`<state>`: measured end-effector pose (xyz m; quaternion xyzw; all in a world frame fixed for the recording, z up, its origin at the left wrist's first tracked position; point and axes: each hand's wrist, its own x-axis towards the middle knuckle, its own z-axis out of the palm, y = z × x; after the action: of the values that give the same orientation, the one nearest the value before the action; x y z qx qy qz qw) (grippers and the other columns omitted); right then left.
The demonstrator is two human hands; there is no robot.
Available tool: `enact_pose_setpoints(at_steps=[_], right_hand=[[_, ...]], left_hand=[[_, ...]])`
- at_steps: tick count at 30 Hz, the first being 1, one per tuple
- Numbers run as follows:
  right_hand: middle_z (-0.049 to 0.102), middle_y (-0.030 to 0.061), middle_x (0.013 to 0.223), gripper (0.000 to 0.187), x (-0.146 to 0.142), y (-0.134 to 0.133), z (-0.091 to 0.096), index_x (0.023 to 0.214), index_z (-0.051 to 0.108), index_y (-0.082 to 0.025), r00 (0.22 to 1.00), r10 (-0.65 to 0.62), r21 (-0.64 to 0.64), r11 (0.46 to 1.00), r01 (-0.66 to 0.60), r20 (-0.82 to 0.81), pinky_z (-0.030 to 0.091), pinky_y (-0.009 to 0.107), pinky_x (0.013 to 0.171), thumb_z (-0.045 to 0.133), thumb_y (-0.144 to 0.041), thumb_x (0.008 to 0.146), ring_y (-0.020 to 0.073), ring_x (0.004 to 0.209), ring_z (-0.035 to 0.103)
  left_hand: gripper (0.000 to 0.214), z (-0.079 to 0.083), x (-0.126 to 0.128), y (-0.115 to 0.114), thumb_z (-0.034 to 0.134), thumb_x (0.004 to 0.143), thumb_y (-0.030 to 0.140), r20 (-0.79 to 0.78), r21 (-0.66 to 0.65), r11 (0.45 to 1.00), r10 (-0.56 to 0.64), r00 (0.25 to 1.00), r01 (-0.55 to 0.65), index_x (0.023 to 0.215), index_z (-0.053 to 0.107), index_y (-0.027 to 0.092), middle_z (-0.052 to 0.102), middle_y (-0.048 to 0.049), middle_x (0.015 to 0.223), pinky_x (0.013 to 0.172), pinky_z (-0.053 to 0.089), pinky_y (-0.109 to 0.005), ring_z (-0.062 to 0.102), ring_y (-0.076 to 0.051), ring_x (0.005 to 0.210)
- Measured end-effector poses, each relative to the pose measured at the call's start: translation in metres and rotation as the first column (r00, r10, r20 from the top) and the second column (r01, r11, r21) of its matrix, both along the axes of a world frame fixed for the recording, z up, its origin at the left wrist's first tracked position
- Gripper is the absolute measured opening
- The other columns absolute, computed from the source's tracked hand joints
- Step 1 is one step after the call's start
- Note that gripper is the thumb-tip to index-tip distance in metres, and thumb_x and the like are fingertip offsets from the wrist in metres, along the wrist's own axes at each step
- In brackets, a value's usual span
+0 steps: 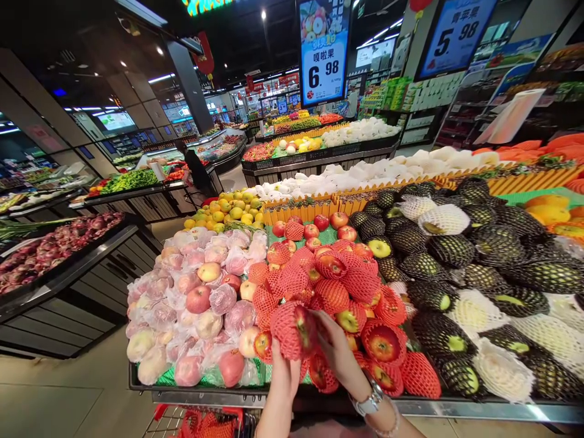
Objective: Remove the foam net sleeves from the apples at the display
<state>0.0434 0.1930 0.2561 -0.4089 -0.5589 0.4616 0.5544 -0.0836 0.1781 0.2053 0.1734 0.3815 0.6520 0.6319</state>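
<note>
A red apple in a red foam net [288, 328] is held up over the front of the apple display, its bare side turned right. My left hand [285, 371] grips it from below and the left, thumb against the net. From the right, my right hand [340, 350] closes on the apple's bare side; its fingertips are partly hidden. A watch [371, 398] and a bracelet circle my right wrist. Beneath and around both hands lie more netted red apples [332, 295]. To the left are plastic-wrapped apples [171, 283], a few of them unwrapped.
Dark-netted green fruits [451, 249] fill the right side, some in white foam nets. Yellow fruits [235, 210] and white-netted fruits [310, 182] lie behind. A shopping cart [201, 420] with red netting stands below the display. Red onions [64, 243] are far left. A person [196, 167] stands beyond.
</note>
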Motion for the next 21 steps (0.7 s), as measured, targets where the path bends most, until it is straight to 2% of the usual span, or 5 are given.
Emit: enact_pose_setpoints(at_steps=[3, 7, 14, 18, 21], right_hand=[[0.066, 0.0089, 0.100, 0.029, 0.006, 0.004, -0.001, 0.114, 0.071, -0.024, 0.995, -0.065, 0.054, 0.997, 0.061, 0.072, 0.052, 0.037, 0.086, 0.050, -0.025, 0.094, 0.0251, 0.096, 0.063], [0.062, 0.0091, 0.099, 0.031, 0.012, 0.006, 0.000, 0.110, 0.073, -0.024, 0.977, -0.168, 0.132, 0.980, 0.151, 0.130, 0.050, 0.037, 0.087, 0.048, -0.023, 0.094, 0.0235, 0.093, 0.061], [0.067, 0.0084, 0.092, 0.023, 0.014, 0.017, 0.004, 0.094, 0.076, -0.022, 0.995, -0.101, 0.064, 0.993, 0.100, 0.015, 0.053, 0.034, 0.076, 0.054, -0.027, 0.091, 0.0233, 0.087, 0.064], [0.066, 0.0084, 0.100, 0.023, 0.007, 0.009, 0.007, 0.103, 0.074, -0.024, 0.996, -0.083, 0.028, 0.996, 0.084, -0.036, 0.052, 0.036, 0.087, 0.054, -0.033, 0.095, 0.0236, 0.097, 0.063], [0.062, 0.0089, 0.116, 0.027, 0.004, 0.001, 0.007, 0.110, 0.071, -0.027, 0.997, -0.050, 0.004, 0.999, 0.050, -0.058, 0.046, 0.042, 0.103, 0.070, -0.038, 0.085, 0.0269, 0.115, 0.057]], left_hand=[[0.065, -0.008, -0.004, -0.003, 0.076, 0.071, 0.059, 0.021, -0.025, 0.999, -0.019, 1.000, 0.020, 0.122, 0.069, 0.020, 0.067, -0.0146, 0.130, 0.115, 0.039, -0.046, 0.051, -0.032, 0.134], [0.077, -0.005, -0.005, -0.006, 0.082, 0.065, 0.055, 0.048, -0.056, 0.997, -0.044, 0.998, 0.047, 0.131, 0.061, 0.023, 0.063, -0.0147, 0.135, 0.113, 0.042, -0.049, 0.052, -0.034, 0.133], [0.098, 0.002, 0.000, -0.012, 0.089, 0.056, 0.047, -0.053, -0.136, 0.988, 0.072, 0.996, -0.078, 0.143, 0.046, 0.032, 0.054, -0.0097, 0.146, 0.113, 0.042, -0.038, 0.046, -0.030, 0.138], [0.102, -0.006, 0.005, -0.013, 0.089, 0.050, 0.052, -0.107, -0.043, 0.984, 0.170, 0.980, -0.176, 0.141, 0.047, 0.033, 0.061, -0.0099, 0.136, 0.104, 0.048, -0.034, 0.057, -0.028, 0.127], [0.103, -0.010, 0.003, -0.010, 0.087, 0.045, 0.062, -0.138, 0.055, 0.972, 0.233, 0.963, -0.228, 0.136, 0.052, 0.030, 0.067, -0.0109, 0.123, 0.094, 0.053, -0.033, 0.066, -0.026, 0.110]])
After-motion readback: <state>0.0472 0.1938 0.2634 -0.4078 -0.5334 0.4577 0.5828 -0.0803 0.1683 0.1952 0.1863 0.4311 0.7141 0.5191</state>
